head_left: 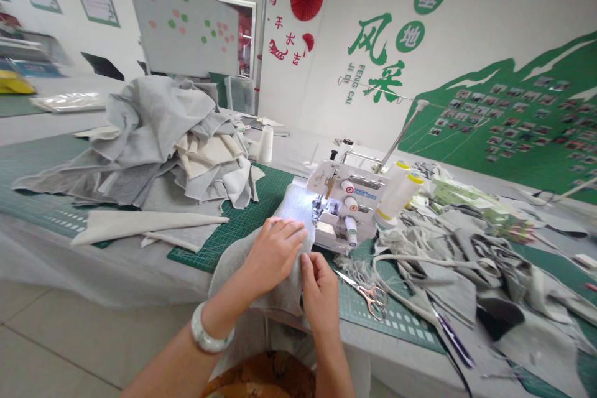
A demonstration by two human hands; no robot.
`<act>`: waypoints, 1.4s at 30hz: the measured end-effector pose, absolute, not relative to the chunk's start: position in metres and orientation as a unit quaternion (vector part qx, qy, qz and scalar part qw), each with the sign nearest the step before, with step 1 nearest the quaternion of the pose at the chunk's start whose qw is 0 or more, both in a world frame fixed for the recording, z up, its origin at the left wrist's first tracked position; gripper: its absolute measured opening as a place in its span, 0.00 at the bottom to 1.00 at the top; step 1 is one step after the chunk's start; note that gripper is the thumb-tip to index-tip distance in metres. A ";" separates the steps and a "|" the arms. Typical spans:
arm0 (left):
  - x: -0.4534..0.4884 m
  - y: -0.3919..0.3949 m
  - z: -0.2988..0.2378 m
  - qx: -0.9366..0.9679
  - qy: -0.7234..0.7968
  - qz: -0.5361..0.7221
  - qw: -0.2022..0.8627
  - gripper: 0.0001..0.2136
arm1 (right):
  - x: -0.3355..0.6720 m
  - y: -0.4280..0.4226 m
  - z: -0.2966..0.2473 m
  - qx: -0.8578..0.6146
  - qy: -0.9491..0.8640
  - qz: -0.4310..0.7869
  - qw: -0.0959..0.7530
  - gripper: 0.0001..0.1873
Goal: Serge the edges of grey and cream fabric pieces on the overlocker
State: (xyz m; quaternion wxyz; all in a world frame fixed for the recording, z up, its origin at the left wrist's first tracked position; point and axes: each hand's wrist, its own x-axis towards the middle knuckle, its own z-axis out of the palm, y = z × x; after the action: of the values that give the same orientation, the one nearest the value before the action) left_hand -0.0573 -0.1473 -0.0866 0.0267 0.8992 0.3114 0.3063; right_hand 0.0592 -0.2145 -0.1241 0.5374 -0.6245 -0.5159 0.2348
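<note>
A piece of light grey fabric (pixel 237 261) runs up to the lit needle area of a white overlock sewing machine (pixel 347 199) and hangs over the table's front edge. My left hand (pixel 278 247) lies flat on top of it, fingers stretched toward the machine. Lower and to the right, my right hand (pixel 319 286) pinches the fabric's right edge between thumb and fingers. A pair of scissors (pixel 366 293) with copper-coloured handles lies on the cutting mat, right of my right hand.
On the left, a tall heap of grey and cream cloth (pixel 153 130) covers a green cutting mat (pixel 259 214). Thread cones (pixel 402 191) stand behind the machine. Fabric scraps (pixel 457 267) and purple-handled snips (pixel 453 337) lie to the right. A whiteboard (pixel 186 25) stands behind.
</note>
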 end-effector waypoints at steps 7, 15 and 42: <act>-0.058 -0.147 -0.087 0.896 0.316 0.310 0.024 0.14 | 0.059 -0.216 -0.126 -0.628 -0.517 0.233 0.533 0.18; -0.059 -0.146 -0.087 0.896 0.320 0.306 0.017 0.14 | 0.058 -0.214 -0.125 -0.627 -0.518 0.234 0.533 0.18; -0.052 -0.148 -0.085 0.911 0.286 0.296 0.032 0.14 | 0.059 -0.212 -0.123 -0.626 -0.510 0.239 0.540 0.17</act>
State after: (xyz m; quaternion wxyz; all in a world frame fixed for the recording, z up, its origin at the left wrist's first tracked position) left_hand -0.0519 -0.1484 -0.0852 0.0321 0.9107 0.2858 0.2963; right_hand 0.0592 -0.2122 -0.1229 0.5396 -0.6261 -0.5097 0.2389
